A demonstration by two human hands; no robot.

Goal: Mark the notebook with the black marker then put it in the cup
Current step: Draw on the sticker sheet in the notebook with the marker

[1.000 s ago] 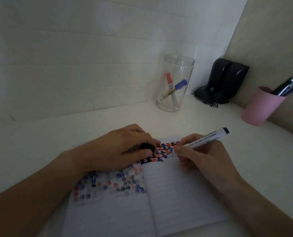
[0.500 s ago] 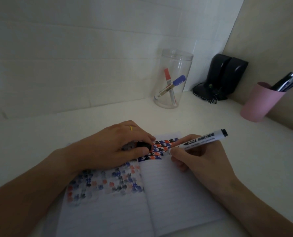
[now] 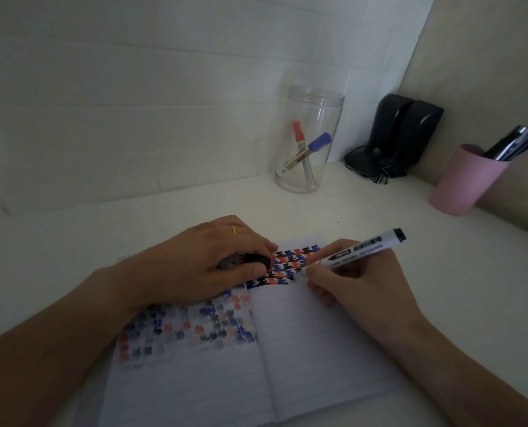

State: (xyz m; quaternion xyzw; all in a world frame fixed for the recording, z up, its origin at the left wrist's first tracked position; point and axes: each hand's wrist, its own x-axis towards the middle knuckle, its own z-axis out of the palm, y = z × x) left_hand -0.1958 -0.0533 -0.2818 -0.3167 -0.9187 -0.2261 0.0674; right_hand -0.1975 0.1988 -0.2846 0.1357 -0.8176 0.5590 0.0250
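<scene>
Right grip pinches the black marker, tip down on the notebook among coloured marks. Left grip just beside it clutches the cap. Marking's underway; clear cup beyond awaits.

My right hand grips black marker, tip on notebook; left hand pins page, holding black cap.

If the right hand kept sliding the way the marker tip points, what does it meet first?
Most likely the left hand. The right hand aims the black marker leftward across the notebook, and the left thumb with the black cap lies just past the coloured marks. Depth is hard to judge.
</scene>
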